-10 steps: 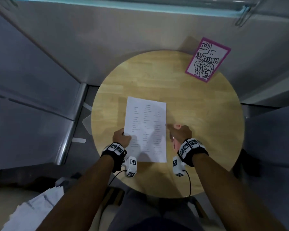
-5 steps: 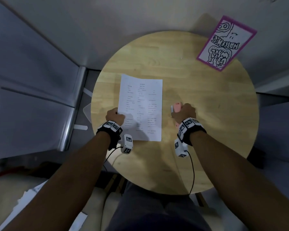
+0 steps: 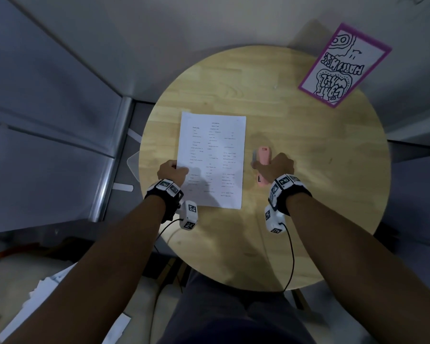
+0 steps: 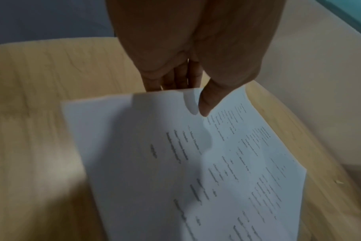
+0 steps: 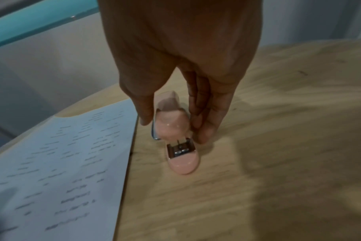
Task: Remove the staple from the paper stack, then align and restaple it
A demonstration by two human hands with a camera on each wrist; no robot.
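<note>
While the left hand [image 3: 172, 172] pinches the paper stack [image 3: 212, 161] at its left edge, thumb on top and fingers under per the left wrist view, the right hand [image 3: 274, 167] closes thumb and fingers round a pink stapler [image 3: 264, 158] standing on the round wooden table [image 3: 308, 170], just right of the sheets. Stack lies flat at frame centre in the head view, text upright to the wearer; its pinched edge is lifted slightly in the wrist view. No staple visible at this resolution, so cannot tell whether removal is done. Judged step: picking up the tool, either to pry the staple or to restaple. Next move calls for bringing the stapler to a top corner of the stack, with the left hand squaring the edges and holding the sheets steady. Both forearms reach forward from the bottom of the frame, wrists low over the table, right palm down over the stapler. Pink-bordered drawing card [image 3: 343, 65] leans at upper right, well apart.
</note>
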